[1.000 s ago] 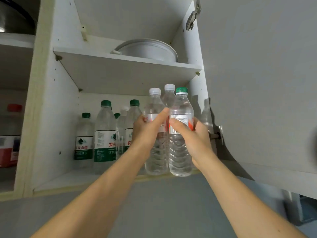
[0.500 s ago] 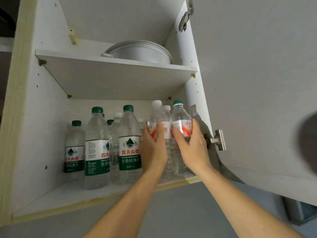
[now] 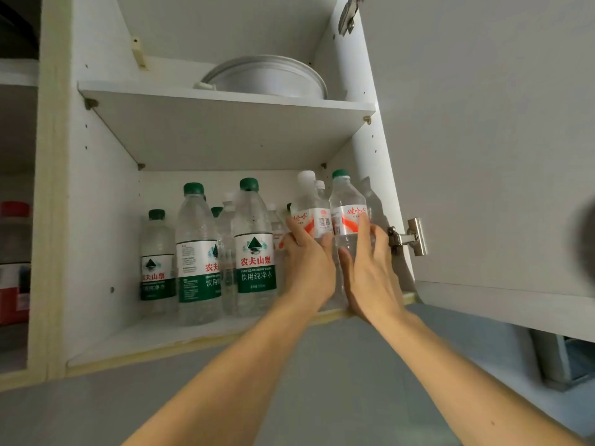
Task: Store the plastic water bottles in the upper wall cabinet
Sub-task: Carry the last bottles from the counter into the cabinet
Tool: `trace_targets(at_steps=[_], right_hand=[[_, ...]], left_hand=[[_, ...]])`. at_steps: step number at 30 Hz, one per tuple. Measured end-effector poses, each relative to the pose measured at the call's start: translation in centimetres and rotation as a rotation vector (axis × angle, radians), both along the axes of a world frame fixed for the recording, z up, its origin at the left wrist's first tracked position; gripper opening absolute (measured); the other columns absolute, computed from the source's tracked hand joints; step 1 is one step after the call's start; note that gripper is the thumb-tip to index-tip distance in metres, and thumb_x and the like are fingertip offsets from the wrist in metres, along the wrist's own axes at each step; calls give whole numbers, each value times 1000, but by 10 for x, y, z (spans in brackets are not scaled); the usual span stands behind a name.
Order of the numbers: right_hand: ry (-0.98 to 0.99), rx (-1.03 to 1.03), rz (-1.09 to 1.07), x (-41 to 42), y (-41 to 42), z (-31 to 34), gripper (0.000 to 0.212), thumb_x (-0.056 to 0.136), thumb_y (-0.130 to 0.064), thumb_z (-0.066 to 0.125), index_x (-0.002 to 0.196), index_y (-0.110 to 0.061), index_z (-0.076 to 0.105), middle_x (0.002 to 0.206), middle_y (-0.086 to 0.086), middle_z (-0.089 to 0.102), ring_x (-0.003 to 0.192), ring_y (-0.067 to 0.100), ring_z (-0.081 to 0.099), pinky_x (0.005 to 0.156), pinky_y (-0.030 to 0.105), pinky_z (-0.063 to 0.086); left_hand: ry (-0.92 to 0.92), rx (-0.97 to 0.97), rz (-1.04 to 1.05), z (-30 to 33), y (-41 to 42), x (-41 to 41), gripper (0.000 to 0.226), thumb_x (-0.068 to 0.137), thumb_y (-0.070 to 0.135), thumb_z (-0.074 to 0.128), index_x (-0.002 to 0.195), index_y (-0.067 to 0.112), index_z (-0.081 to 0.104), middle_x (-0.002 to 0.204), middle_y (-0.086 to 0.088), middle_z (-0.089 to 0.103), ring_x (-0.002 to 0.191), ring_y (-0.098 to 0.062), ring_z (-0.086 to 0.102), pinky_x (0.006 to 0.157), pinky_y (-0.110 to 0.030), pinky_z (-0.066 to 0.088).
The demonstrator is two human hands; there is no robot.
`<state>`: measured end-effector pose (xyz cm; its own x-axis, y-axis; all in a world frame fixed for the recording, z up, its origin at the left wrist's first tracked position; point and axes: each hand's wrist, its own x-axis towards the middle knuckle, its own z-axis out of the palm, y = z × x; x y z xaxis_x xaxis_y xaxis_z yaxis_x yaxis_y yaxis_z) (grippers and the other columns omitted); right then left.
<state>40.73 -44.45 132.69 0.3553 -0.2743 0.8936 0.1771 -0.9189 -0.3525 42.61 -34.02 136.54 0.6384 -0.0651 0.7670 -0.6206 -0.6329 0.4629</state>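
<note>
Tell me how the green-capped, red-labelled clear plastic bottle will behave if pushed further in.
The green-capped, red-labelled clear plastic bottle looks full, so probably heavy. Tall and narrow, it may tip if pushed high. Its thin ribbed wall probably dents under fingers.

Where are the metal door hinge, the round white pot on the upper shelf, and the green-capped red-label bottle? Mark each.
metal door hinge [image 3: 409,237], head view, on its bracket.
round white pot [image 3: 267,79], head view, on its side wall.
green-capped red-label bottle [image 3: 349,217], head view, on its label.
</note>
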Motion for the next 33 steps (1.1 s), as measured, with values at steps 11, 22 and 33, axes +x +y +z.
trace_targets(at_steps=[11, 22, 33], right_hand=[[-9, -167, -68, -1, 23, -22, 69, 104, -55, 32, 162, -38, 1, 166, 6, -27, 155, 34, -17, 126, 54, 8], [-80, -132, -109, -9, 56, -20, 73, 98, -34, 59, 161, -18, 24, 167, 20, -1, 155, 43, -4, 122, 66, 8], [28, -521, -112, 13, 113, 21, 84, 85, -67, 58, 157, -47, 20, 170, 7, -16, 151, 39, -27, 119, 69, -8]], left_hand=[[-456, 63, -186, 4, 101, -49, 35, 94, 4, 57, 126, 16, 66, 126, 5, 59, 107, -8, 59, 93, -16, 49], [49, -28, 133, 8, 206, 23, 106, 77, 53, 82, 155, 17, 20, 151, -15, 38, 128, -32, 50, 102, -49, 46], [26, -58, -107, 0, 196, 32, 65, 81, 36, 84, 133, 21, 48, 121, 2, 63, 105, -16, 64, 84, -32, 54]])
